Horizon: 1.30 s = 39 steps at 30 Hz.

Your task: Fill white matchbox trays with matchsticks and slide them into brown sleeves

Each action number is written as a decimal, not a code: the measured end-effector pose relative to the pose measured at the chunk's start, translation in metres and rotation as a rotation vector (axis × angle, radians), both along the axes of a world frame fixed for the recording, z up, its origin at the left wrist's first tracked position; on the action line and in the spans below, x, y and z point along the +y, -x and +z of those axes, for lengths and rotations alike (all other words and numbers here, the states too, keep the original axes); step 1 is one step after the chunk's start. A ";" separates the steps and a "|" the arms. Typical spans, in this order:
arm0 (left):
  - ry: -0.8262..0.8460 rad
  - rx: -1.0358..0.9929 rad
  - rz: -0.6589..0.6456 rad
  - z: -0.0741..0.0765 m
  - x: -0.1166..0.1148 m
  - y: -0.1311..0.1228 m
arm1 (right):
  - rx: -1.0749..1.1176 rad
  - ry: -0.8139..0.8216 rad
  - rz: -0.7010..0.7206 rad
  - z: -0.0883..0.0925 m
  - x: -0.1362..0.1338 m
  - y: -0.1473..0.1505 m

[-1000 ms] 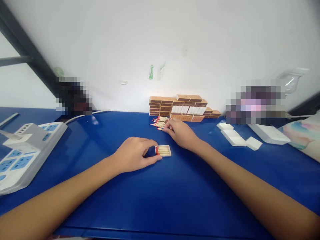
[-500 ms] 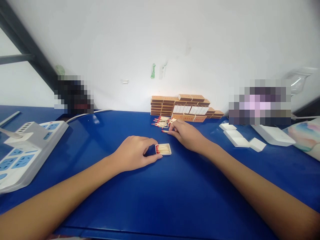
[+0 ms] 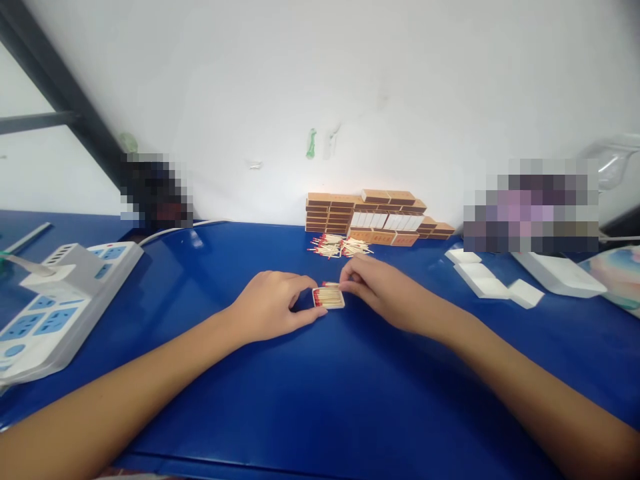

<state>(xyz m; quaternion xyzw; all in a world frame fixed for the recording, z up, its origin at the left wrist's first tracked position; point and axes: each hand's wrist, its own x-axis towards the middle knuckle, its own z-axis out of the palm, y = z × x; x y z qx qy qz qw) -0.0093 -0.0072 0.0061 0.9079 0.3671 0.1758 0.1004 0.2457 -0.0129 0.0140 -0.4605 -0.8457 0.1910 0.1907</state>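
While the left hand [image 3: 273, 307] clasps the matchbox tray [image 3: 336, 307] by its left end, the right hand [image 3: 385, 288] pinches a match [image 3: 332, 285] along the tray's far edge; blue table [image 3: 325, 400] spreads widely nearside of it.

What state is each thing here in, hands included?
Tray: open, matches inside.
Left hand: thumb and finger gripping the tray.
Right hand: pinching a match by the tray.
Loose matches: heaped.
Matchboxes: stacked.
Power strip: plug inserted.
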 end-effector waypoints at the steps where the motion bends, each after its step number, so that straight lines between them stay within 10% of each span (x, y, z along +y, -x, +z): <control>1: 0.001 -0.002 -0.002 0.000 0.001 0.000 | -0.007 0.015 0.012 0.000 -0.004 0.003; 39: 0.011 0.009 -0.049 0.001 -0.004 -0.002 | 0.049 0.013 0.090 0.003 -0.006 0.003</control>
